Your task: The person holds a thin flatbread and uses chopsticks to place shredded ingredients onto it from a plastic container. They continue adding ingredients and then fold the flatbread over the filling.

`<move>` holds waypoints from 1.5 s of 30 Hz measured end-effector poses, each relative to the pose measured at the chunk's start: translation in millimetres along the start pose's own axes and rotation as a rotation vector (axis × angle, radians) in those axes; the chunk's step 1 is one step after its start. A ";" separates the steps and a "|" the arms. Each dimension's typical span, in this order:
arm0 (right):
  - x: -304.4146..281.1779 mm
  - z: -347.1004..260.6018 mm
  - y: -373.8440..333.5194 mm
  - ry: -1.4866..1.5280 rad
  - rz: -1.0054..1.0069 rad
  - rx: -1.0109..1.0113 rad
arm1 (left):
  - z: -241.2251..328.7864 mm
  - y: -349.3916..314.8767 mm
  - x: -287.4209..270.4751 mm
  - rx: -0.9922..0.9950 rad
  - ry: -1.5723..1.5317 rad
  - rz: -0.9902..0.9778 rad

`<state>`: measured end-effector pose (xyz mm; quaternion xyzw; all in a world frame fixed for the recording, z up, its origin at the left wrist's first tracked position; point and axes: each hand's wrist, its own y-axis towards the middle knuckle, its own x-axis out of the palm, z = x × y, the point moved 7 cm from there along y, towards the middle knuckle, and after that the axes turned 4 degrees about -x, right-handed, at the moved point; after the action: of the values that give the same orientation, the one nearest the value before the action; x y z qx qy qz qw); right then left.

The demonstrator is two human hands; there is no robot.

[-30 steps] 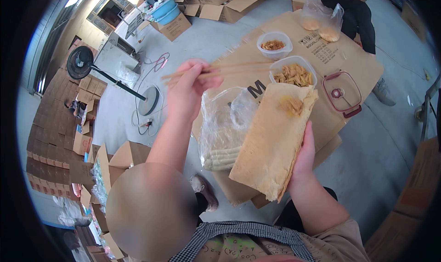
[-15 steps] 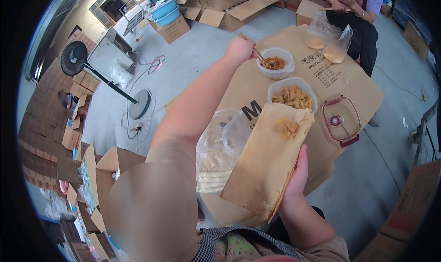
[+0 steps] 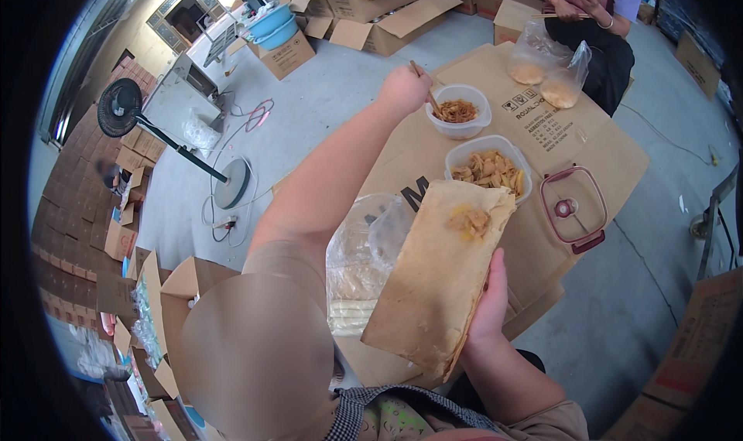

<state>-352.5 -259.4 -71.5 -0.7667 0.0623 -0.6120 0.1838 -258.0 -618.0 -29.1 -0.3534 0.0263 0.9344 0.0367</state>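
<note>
With a clock face laid over the view, the person's left hand stood just past twelve o'clock, its fingers curled closed around chopsticks (the back of the hand faced the camera, so most fingertips were hidden). The chopsticks slanted down into a small clear bowl of shredded food, between one and two; whether their tips pinched any could not be told. Between four and five, the right hand held a broad slab of flatbread by its right edge, fingers partly open around it and partly out of sight beneath. A small heap of food lay near the flatbread's upper end, which overlapped a larger container toward half past two. A red-framed lid rested at three o'clock on a cardboard sheet.
</note>
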 end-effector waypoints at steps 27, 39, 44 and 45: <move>-3.9 -12.6 5.8 0.085 -0.046 -0.061 | 33.8 -204.2 -97.0 -0.050 -0.851 -0.228; -14.4 -0.2 11.8 0.074 0.027 -0.050 | -24.1 -23.5 -20.9 -0.047 -0.431 0.042; -14.2 -0.1 15.1 0.082 -0.002 -0.042 | -28.5 -7.6 -10.3 -0.041 -0.388 0.042; -13.1 -0.2 14.6 0.082 -0.006 -0.039 | -28.7 -5.6 -10.0 -0.035 -0.393 0.054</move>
<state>-354.0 -268.8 -88.7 -0.7446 0.0795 -0.6420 0.1646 -231.1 -615.1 -44.2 -0.1642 0.0118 0.9863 0.0101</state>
